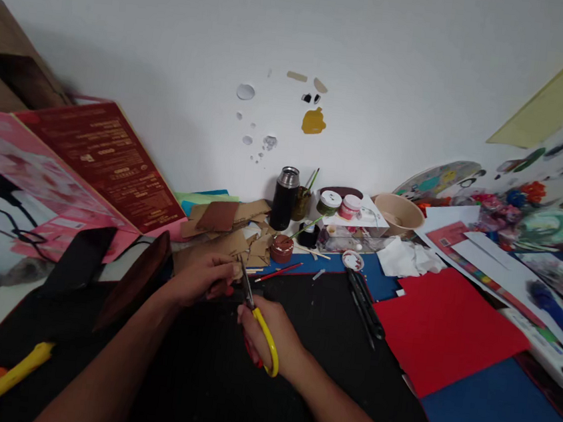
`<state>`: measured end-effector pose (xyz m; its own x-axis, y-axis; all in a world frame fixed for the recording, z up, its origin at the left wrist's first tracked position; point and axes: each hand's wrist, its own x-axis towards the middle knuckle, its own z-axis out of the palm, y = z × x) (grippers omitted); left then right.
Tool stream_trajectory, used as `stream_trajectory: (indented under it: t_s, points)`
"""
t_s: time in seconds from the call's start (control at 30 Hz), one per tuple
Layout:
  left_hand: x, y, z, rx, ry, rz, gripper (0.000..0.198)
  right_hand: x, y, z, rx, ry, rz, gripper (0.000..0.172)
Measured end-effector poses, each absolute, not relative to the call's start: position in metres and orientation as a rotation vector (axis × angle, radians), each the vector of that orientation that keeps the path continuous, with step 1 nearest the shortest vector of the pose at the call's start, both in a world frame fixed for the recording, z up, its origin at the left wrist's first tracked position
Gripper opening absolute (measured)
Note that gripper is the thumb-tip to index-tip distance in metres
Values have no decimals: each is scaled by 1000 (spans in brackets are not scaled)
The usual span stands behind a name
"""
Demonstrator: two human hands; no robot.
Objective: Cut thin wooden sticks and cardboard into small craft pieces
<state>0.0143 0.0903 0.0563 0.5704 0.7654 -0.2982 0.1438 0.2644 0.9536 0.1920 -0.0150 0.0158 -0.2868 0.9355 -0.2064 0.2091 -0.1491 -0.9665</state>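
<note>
My right hand [281, 335] is wrapped around scissors [268, 340] with a yellow and red handle. Their metal blades point up and away, close beside the fingers of my left hand [204, 278]. Those fingers pinch a small tan piece [237, 272], which looks like cardboard, right at the blades. Whether the blades are closed on it I cannot tell. Both hands are above a black mat [316, 356]. Just beyond my left hand lies a heap of torn brown cardboard [218, 241].
Behind the hands stand a black flask [284, 201], a brown paint jar [281, 248] and lidded paint jars [330, 203]. A red pencil-like stick [279, 272] and black pens [365, 304] lie on the mat. Red paper [450, 329] is at right, a pink folder [90, 164] at left.
</note>
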Motion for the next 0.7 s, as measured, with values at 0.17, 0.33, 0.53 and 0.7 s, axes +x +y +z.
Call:
stream_trajectory:
  t_s: [0.17,0.33,0.53,0.7]
  points:
    - [15,91,54,1183,925,519,45,191,-15,13,-1332,-1480,1489,35]
    - [19,89,59,1311,986,539,47,190,-15,13,-1316,-1363,1516,32]
    - [23,85,62,1371,985,469,52,189,-15,11,-1265,-1326,1484,29]
    - [29,86,55,1296,986,576,53,193,-12,12,-1258,-1304,1505,31]
